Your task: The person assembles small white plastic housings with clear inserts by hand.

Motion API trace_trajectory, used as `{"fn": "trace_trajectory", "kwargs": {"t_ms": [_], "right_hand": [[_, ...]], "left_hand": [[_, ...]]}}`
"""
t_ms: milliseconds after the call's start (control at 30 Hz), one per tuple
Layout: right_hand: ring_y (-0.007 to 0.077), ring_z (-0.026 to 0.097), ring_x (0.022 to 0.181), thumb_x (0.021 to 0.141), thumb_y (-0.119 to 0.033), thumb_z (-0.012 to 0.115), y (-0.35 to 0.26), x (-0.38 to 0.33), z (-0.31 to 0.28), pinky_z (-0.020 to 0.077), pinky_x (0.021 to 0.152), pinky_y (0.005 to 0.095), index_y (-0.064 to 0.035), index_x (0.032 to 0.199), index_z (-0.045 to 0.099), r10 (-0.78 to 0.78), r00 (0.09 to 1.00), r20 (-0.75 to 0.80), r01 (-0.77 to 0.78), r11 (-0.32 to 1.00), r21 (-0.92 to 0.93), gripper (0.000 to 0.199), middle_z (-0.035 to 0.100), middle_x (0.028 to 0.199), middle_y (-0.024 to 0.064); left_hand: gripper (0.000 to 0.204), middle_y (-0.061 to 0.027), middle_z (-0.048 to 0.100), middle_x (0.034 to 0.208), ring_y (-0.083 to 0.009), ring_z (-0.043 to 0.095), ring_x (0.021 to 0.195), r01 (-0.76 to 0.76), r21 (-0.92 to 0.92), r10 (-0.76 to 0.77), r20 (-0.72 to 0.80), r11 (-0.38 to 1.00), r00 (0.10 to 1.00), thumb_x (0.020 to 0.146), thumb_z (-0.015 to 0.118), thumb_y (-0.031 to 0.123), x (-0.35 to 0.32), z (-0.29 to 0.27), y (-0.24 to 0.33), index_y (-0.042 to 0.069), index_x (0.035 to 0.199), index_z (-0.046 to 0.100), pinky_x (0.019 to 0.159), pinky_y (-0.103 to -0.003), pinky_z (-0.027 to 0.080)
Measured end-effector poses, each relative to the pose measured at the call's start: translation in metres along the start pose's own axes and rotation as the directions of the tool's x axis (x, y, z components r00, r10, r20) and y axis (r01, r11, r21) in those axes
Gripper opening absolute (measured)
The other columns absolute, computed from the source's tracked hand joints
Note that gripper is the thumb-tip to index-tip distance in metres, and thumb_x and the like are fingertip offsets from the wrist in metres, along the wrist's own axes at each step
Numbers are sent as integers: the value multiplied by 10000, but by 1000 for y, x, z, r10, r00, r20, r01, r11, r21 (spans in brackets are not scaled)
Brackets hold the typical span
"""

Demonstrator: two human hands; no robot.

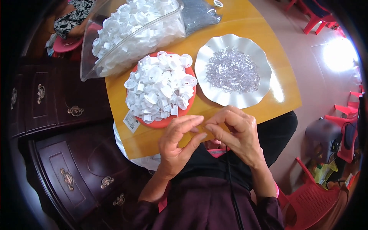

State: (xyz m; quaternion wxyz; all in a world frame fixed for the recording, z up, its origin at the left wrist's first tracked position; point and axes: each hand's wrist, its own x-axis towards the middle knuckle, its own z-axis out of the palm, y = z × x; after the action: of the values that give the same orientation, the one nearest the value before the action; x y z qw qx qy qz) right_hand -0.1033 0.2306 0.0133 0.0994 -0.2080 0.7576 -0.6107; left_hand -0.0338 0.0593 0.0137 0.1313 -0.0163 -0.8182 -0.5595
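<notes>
Both hands are raised over the near edge of the yellow table [145, 147], their fingertips close together. My left hand [178, 142] has its thumb and forefinger apart, and no object shows between them. My right hand [239, 136] is closed in a pinch, thumb against forefinger; whatever it may hold is too small to make out. Beyond my left hand, a red round tray [157, 124] carries a heap of white plastic fittings [161, 86]. Past my right hand stands a white wavy-rimmed plate [203, 82], holding many small clear slivers [234, 71].
A clear plastic bin [90, 63] full of white fittings stands at the far left, beside a grey plastic bag [201, 17]. A printed label [131, 122] lies by the tray. Dark wooden drawers [76, 165] flank the left; a red chair [310, 201] is at the right. Another person [73, 23] sits far left.
</notes>
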Motion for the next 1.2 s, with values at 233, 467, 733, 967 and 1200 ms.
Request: {"fn": "trace_trajectory", "kwargs": {"t_ms": [233,467,733,967,1200], "right_hand": [[118,469,569,829,-128,784,-2,-5,4,380,518,290,-14,896,699,122,988,97,-133,985,114,158,566,714,45],[98,417,560,825,-111,786,7,-13,18,342,511,276,-16,960,720,289,950,121,-314,879,358,178,576,742,39],[106,499,577,805,-50,775,5,-12,21,398,514,258,-57,961,698,72,996,-56,-69,996,59,174,626,821,40],[158,570,635,726,-81,814,23,-12,31,465,542,280,-106,1012,704,-364,919,-150,317,910,-268,307,630,889,33],[155,567,643,694,-134,811,22,-11,32,463,542,276,-112,1016,725,-549,833,-76,452,753,-478,334,635,903,18]], "left_hand": [[311,-82,674,997,-142,646,801,-16,64,13,39,998,999,812,727,-95,-1,-4,-3,27,1098,703,699,-275,527],[247,-86,689,997,-119,670,863,349,-375,-361,40,859,932,919,629,-74,-9,-3,-5,-27,1161,634,775,-247,554],[127,-120,702,1047,-138,687,870,413,-552,-415,129,724,901,977,593,32,-7,-6,-13,-29,1086,614,804,-264,564],[114,-172,697,1101,-166,681,924,443,-670,-448,181,595,875,979,584,45,-7,-3,-13,-39,1029,643,834,-291,566],[145,-150,690,1119,-149,666,927,504,-677,-467,259,536,845,992,576,88,-5,-15,-10,-23,1050,649,843,-304,566]]}}
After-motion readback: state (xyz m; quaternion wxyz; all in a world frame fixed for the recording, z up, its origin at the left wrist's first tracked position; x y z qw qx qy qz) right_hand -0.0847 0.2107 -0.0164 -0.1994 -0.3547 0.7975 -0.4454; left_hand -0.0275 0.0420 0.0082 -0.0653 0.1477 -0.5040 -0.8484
